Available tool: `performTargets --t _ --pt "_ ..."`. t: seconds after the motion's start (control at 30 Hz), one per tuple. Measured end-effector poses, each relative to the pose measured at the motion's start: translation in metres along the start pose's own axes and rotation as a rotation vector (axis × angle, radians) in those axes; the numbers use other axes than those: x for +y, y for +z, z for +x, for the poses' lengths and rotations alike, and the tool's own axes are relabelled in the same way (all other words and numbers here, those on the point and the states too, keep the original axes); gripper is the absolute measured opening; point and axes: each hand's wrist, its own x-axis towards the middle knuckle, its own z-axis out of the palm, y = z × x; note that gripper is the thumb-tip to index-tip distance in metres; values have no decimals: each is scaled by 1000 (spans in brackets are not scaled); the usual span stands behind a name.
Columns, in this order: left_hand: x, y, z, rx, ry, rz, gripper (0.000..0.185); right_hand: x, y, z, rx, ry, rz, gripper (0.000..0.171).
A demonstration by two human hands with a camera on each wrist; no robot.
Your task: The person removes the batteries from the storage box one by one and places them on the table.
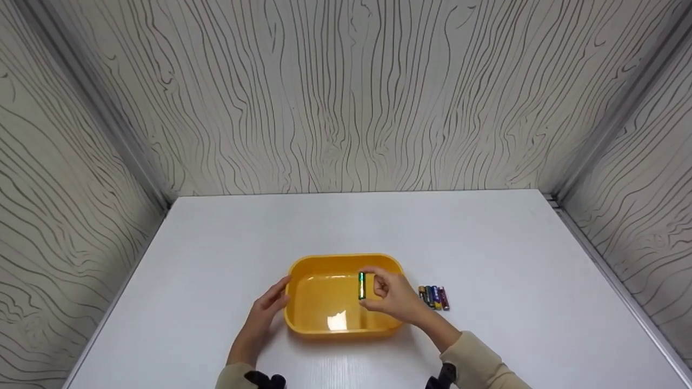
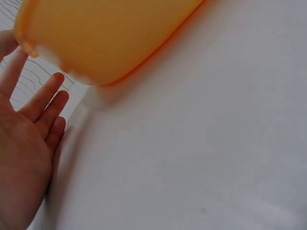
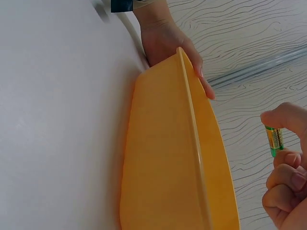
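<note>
A green battery [image 1: 362, 286] is held by its two ends between the thumb and index finger of my right hand [image 1: 396, 297], over the right part of a yellow plastic tub [image 1: 319, 332]. The other fingers of that hand are curled in, as the right wrist view shows beside the battery [image 3: 275, 140]. My left hand [image 1: 263, 312] touches the tub's left rim. In the left wrist view, its lower fingers [image 2: 48, 98] are extended and apart from the tub [image 2: 110, 38]. The part of the tub behind my right hand is hidden.
Several batteries [image 1: 434, 297] of different colours lie side by side on the white table [image 1: 503, 254], just right of the tub. Wood-patterned panels [image 1: 346, 97] with metal corner rails stand behind the table and on both sides.
</note>
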Motion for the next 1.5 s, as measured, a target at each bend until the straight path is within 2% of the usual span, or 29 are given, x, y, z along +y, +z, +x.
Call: performTargets --t 0.4,0.7,0.87,1.0,1.5 --pt "1 2 0 5 12 9 56 20 -43 -16 42 -50 -42 51" --pt "2 -2 -5 13 -7 1 55 33 -58 -29 29 5 25 52" --pt "1 -3 -6 13 -21 -9 56 47 -68 -37 75 30 -17 52" --pt "1 0 -3 2 -7 -18 55 57 -80 -47 115 58 -40 53" --pt "1 -1 -1 10 -7 -1 54 84 -100 -69 143 156 -127 56"
